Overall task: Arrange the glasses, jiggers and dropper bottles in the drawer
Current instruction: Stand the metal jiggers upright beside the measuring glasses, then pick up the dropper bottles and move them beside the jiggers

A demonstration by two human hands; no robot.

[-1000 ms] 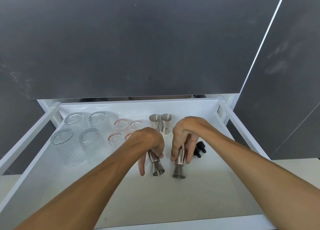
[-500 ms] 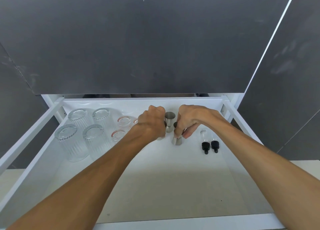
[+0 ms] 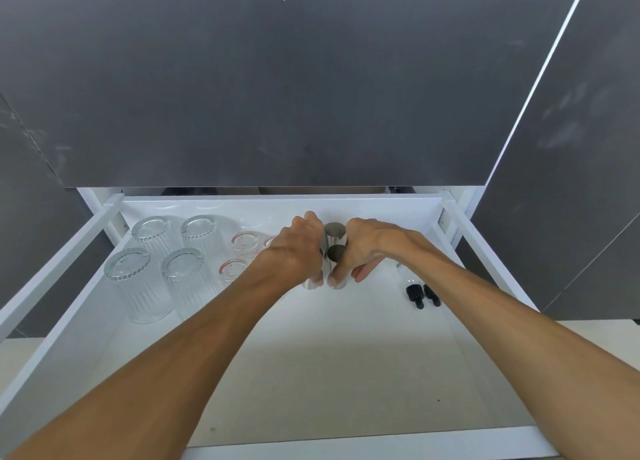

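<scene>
A white drawer (image 3: 398, 440) stands pulled out. Both hands are at its back middle. My left hand (image 3: 298, 248) is closed around a steel jigger (image 3: 310, 284), which it mostly hides. My right hand (image 3: 367, 248) grips a second steel jigger (image 3: 336, 256) that stands on the drawer floor. Another jigger (image 3: 334, 234) stands just behind, between the hands. Several ribbed glasses (image 3: 180, 269) sit upside down at the back left. Small red-marked measuring glasses (image 3: 244, 248) stand beside them. Two dropper bottles (image 3: 415, 291) with black caps lie at the right, under my right forearm.
Dark grey cabinet fronts (image 3: 277, 96) rise behind and on both sides of the drawer. White side rails (image 3: 52, 272) run along the drawer's left and right. The front half of the drawer floor (image 3: 329, 373) is bare white.
Both hands have carried a jigger each from the drawer's middle to the back, setting them in front of the two jiggers there. The camera tilted slightly.
</scene>
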